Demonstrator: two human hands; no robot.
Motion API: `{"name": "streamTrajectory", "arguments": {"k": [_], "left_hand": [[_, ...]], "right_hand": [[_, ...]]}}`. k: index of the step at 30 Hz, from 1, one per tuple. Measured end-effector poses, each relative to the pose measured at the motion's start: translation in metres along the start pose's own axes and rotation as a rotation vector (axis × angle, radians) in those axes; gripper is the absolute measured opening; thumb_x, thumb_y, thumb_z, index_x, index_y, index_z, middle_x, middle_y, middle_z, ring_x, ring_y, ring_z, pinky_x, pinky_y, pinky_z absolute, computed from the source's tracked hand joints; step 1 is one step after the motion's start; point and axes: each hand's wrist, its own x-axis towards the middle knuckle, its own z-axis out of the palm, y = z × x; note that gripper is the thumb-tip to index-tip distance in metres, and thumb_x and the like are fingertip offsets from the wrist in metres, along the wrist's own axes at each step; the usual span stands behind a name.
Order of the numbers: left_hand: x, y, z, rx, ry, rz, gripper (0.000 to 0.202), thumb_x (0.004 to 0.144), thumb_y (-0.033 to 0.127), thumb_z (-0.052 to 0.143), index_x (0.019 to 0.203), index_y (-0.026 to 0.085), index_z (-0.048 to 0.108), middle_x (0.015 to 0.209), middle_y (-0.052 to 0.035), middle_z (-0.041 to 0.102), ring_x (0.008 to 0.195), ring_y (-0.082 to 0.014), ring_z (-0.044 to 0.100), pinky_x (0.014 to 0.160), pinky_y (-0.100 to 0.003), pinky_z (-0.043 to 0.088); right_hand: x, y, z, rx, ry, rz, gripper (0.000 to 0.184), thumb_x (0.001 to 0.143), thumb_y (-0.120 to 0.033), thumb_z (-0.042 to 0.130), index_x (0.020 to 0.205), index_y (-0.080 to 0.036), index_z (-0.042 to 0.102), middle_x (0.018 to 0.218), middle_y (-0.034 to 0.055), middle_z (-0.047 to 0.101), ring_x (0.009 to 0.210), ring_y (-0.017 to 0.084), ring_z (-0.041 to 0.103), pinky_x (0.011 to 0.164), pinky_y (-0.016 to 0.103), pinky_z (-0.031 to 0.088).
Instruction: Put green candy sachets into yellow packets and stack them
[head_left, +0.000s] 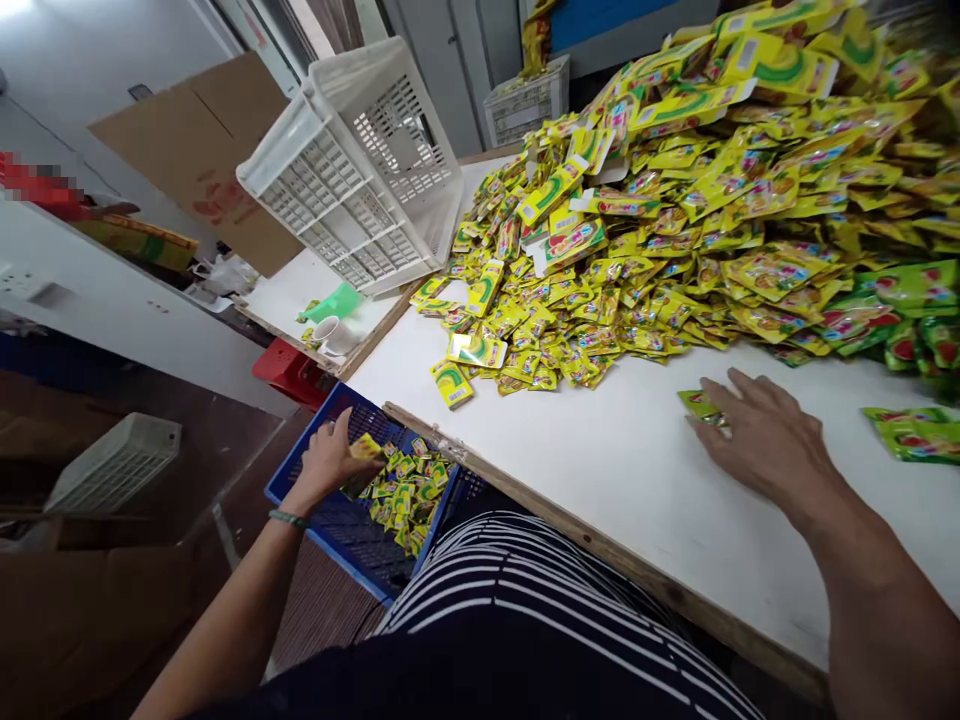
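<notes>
My left hand (328,460) is over the blue crate (315,510), its thumb and fingers closed around a small yellow box (365,447). Inside the crate lie several small yellow-green boxes (405,500). On the white tabletop (585,470), my right hand (761,435) is spread palm down, fingers stretched out. A green-yellow sachet (701,404) lies at its thumb and fingertips, partly covered by them. Beyond the hand rises a big heap of yellow sachets (675,290), with larger flat boxes on top. Loose small boxes (452,385) lie at the heap's near left edge.
Green sachets (919,435) lie on the right. A white plastic crate (360,170) rests tilted on its side at the table's far left. Beside it are a white mug (334,335) and a red stool (285,372). The table has a wooden edge (525,490). Another person's red sleeve (45,190) shows far left.
</notes>
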Motion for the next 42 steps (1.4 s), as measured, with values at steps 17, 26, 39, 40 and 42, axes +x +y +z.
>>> {"name": "streamTrajectory", "arguments": {"k": [17,26,39,40,42], "left_hand": [[0.085,0.254,-0.005,-0.667,0.225,0.654,0.019,0.091,0.027,0.050,0.089,0.016,0.065,0.079,-0.0061,0.066,0.078,-0.0191,0.062,0.073,-0.030,0.045],[0.040,0.351,-0.002,-1.475,-0.581,0.747,0.044,0.065,0.051,0.080,0.067,0.015,0.056,0.058,0.0036,0.051,0.056,-0.0087,0.050,0.056,-0.022,0.041],[0.031,0.363,0.010,-1.444,-0.949,0.758,0.027,0.060,0.033,0.076,0.076,0.013,0.067,0.068,0.0021,0.063,0.061,-0.0094,0.055,0.059,-0.021,0.044],[0.032,0.363,0.010,-1.449,-0.975,0.746,0.024,0.062,0.033,0.074,0.074,0.013,0.067,0.067,0.0012,0.063,0.061,-0.0099,0.054,0.059,-0.021,0.044],[0.035,0.361,0.011,-1.480,-1.017,0.708,0.025,0.067,0.038,0.069,0.071,0.013,0.067,0.068,-0.0012,0.063,0.064,-0.0121,0.055,0.061,-0.023,0.044]], "right_hand": [[0.025,-0.021,-0.025,1.051,0.089,0.590,0.049,0.071,-0.058,0.067,0.099,-0.019,0.058,0.075,0.0022,0.068,0.057,0.017,0.064,0.052,0.029,0.049],[0.027,-0.025,-0.039,1.182,0.121,0.534,0.047,0.064,-0.056,0.078,0.091,-0.020,0.063,0.076,0.0012,0.071,0.069,0.019,0.068,0.064,0.031,0.054],[0.023,-0.036,-0.040,1.156,-0.101,0.381,0.038,0.063,-0.048,0.080,0.086,-0.021,0.065,0.079,0.0010,0.070,0.074,0.020,0.066,0.074,0.037,0.057],[0.023,-0.038,-0.039,1.146,-0.123,0.372,0.037,0.063,-0.047,0.080,0.086,-0.021,0.065,0.080,0.0013,0.070,0.074,0.020,0.066,0.074,0.038,0.056],[0.023,-0.042,-0.036,1.151,-0.136,0.409,0.038,0.062,-0.048,0.080,0.085,-0.022,0.064,0.078,0.0010,0.069,0.071,0.020,0.065,0.073,0.038,0.057]]}}
